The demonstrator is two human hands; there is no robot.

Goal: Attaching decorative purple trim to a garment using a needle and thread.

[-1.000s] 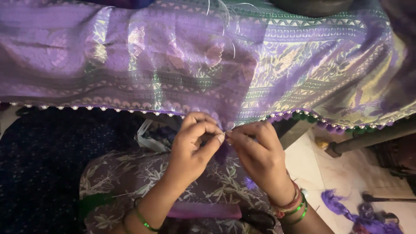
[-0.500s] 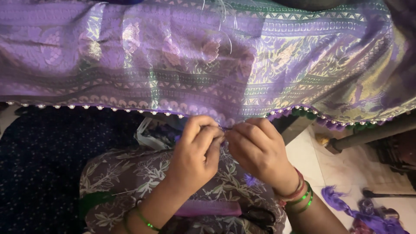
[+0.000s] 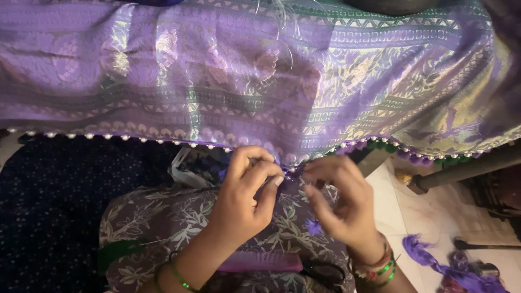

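Overhead, seen from the head camera: a purple and gold patterned cloth [image 3: 228, 81] spread wide across the upper view, draped over a support not clearly seen. Long axis running left to right; lower hem [image 3: 163, 140] facing the person, trimmed with a row of small pale beads on the left and purple and green tassels [image 3: 412, 154] on the right. Below the hem, a dark dotted fabric [image 3: 54, 206] at left and a lap in grey floral print [image 3: 163, 217] at centre. At right, pale tiled floor [image 3: 429, 217] with a dark bar or leg [image 3: 467, 168] crossing it at a slant, and loose purple thread scraps [image 3: 434, 260] near the lower right corner. Black scissors [image 3: 325, 274] lying on the lap just beside a flat purple strip [image 3: 260, 262].

Left hand [image 3: 244, 201] raised to the hem at mid-frame, fingers [image 3: 266, 171] curled shut, pinching the edge of the cloth. Right hand [image 3: 342, 201] just beside it, fingertips nearly meeting the left's, fingers [image 3: 320, 172] bent and pinched at the same spot on the hem; whether gripping a thread or the hem itself, cannot tell. Green bangles on both wrists.
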